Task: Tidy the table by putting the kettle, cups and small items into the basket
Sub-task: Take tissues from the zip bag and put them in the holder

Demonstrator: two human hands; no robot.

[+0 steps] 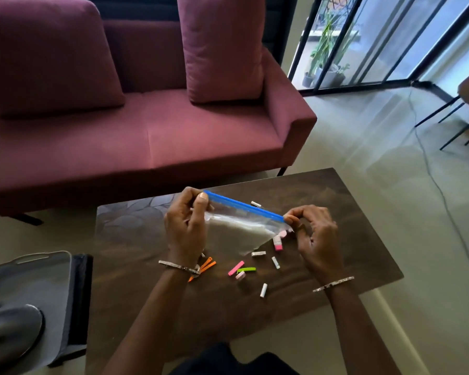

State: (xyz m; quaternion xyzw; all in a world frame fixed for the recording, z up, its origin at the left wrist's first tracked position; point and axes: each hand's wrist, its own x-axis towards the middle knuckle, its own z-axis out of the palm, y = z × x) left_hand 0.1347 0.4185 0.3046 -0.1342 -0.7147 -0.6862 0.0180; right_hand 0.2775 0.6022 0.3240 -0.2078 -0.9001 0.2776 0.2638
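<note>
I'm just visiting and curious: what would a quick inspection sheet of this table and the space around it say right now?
Surface: dark wooden table, standing in front of a sofa.
Job's things: clear zip bag with a blue seal, held above the table; small coloured sticks scattered under and near it; grey basket beside the table at lower left, contents blurred.
Clutter: nothing seen apart from the loose sticks.
Hands: left hand pinches one end of the seal; right hand pinches the other.
Cables: one thin cable runs across the floor on the right.
Surroundings: maroon sofa; potted plants behind glass; chair legs at far right.
</note>
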